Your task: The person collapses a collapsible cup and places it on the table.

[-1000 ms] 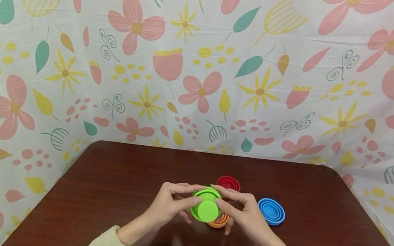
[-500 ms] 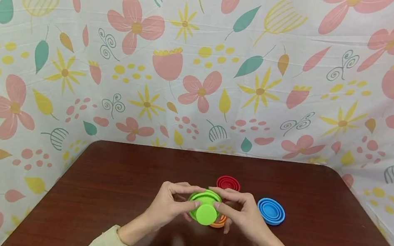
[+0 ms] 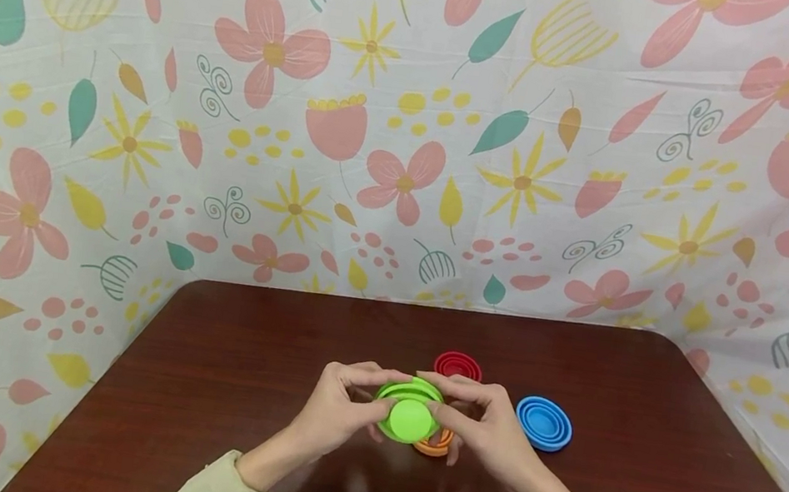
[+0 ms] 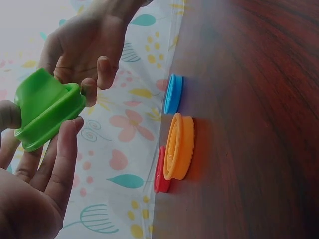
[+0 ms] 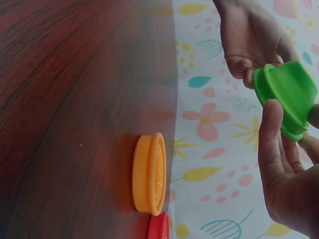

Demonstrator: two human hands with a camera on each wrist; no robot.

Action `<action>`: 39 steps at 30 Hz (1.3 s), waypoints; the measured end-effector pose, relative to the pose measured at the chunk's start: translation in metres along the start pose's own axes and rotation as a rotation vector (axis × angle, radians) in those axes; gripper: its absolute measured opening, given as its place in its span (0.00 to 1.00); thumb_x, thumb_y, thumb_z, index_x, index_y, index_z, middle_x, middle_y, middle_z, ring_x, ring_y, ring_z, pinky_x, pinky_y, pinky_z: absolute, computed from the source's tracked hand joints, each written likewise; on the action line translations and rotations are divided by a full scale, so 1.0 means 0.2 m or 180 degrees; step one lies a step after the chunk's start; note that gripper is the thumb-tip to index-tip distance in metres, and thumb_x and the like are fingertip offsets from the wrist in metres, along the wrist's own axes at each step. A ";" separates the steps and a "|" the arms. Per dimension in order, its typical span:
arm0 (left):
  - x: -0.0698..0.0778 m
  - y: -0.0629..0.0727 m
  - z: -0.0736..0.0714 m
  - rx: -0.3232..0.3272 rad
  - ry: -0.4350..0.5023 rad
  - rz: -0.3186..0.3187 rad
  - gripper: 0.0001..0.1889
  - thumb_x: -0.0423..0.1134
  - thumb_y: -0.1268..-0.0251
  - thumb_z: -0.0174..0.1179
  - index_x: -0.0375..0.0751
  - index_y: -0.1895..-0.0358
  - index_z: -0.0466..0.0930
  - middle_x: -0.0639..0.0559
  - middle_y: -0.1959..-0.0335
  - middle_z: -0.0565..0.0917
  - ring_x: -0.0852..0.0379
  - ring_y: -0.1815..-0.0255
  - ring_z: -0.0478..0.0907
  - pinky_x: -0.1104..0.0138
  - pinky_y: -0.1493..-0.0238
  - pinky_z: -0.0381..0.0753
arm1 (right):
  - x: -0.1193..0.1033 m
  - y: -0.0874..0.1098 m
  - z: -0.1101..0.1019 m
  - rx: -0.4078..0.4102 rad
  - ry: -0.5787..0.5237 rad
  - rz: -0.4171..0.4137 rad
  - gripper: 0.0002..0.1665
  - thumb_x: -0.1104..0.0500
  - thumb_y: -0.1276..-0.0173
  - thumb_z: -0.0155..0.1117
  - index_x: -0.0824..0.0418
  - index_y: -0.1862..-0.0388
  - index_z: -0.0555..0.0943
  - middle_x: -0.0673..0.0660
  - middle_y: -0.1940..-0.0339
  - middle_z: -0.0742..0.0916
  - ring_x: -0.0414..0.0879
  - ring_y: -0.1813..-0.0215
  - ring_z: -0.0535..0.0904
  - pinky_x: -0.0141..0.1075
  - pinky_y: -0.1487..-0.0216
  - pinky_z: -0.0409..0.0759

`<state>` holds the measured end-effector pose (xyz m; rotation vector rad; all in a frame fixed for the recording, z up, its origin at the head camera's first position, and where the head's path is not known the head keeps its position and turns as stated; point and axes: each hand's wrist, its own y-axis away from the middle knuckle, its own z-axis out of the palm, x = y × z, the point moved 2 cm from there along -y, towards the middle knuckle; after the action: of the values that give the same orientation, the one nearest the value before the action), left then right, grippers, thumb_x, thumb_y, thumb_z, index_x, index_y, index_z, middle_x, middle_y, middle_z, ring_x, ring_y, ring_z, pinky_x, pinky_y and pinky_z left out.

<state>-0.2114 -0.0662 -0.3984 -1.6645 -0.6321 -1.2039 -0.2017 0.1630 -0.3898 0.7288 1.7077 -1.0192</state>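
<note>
A green collapsible cup is held up over the table between both hands, its smaller round end facing the head camera and popped out from the wider rim. My left hand pinches its left side, thumb on the near face and fingers at the rim. On the other side my right hand grips it the same way. Both wrist views show the green cup tapering out from its thick rim. Partly hidden behind it, an orange collapsible cup lies flattened on the table.
A flattened red collapsible cup lies farther back, partly behind the right hand's fingers. To the right of that hand is a flattened blue one. The dark wooden table ends at a flower-printed cloth.
The green cup has tilted in the hands, and its small end now sits slightly left of where it was. Both hands keep their hold; the other cups stay put.
</note>
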 end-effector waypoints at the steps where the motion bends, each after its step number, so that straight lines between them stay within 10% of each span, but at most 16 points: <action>1: 0.00 0.00 0.00 0.0012 0.0005 0.0014 0.17 0.25 0.34 0.66 0.34 0.42 0.89 0.41 0.58 0.86 0.48 0.71 0.88 0.49 0.78 0.88 | 0.00 0.00 0.00 -0.0015 -0.0040 0.0019 0.24 0.66 0.22 0.63 0.67 0.29 0.79 0.64 0.52 0.90 0.60 0.83 0.78 0.50 0.79 0.86; 15: 0.01 0.01 0.01 0.0045 -0.0078 -0.0001 0.16 0.30 0.23 0.62 0.38 0.38 0.86 0.39 0.53 0.83 0.34 0.77 0.85 0.41 0.77 0.86 | 0.00 0.00 0.00 -0.0104 -0.0289 0.0023 0.27 0.67 0.20 0.59 0.65 0.24 0.74 0.68 0.26 0.77 0.61 0.72 0.82 0.51 0.75 0.88; 22: 0.01 0.02 0.02 0.0096 -0.0145 -0.0082 0.16 0.32 0.20 0.59 0.42 0.36 0.85 0.40 0.52 0.82 0.34 0.78 0.84 0.43 0.76 0.87 | 0.01 -0.01 0.02 0.0015 -0.0064 -0.0050 0.25 0.67 0.21 0.62 0.64 0.27 0.78 0.67 0.29 0.80 0.66 0.73 0.81 0.51 0.77 0.87; 31: -0.01 0.01 0.01 -0.0424 0.0488 0.0228 0.23 0.25 0.25 0.56 0.26 0.30 0.75 0.32 0.46 0.77 0.47 0.66 0.89 0.35 0.73 0.85 | 0.01 0.00 0.00 0.0050 -0.0029 -0.0100 0.24 0.68 0.21 0.62 0.64 0.29 0.80 0.67 0.44 0.87 0.67 0.74 0.82 0.53 0.74 0.88; 39: -0.02 0.01 0.01 -0.0318 0.0326 0.0293 0.24 0.22 0.28 0.57 0.32 0.31 0.78 0.33 0.45 0.78 0.37 0.75 0.85 0.35 0.78 0.83 | 0.01 0.01 0.01 0.0037 -0.0073 -0.0014 0.24 0.66 0.20 0.62 0.61 0.27 0.80 0.68 0.43 0.86 0.59 0.73 0.85 0.57 0.71 0.88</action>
<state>-0.2102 -0.0659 -0.4024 -1.6837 -0.4337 -1.2627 -0.2002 0.1616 -0.3921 0.7186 1.6855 -1.0374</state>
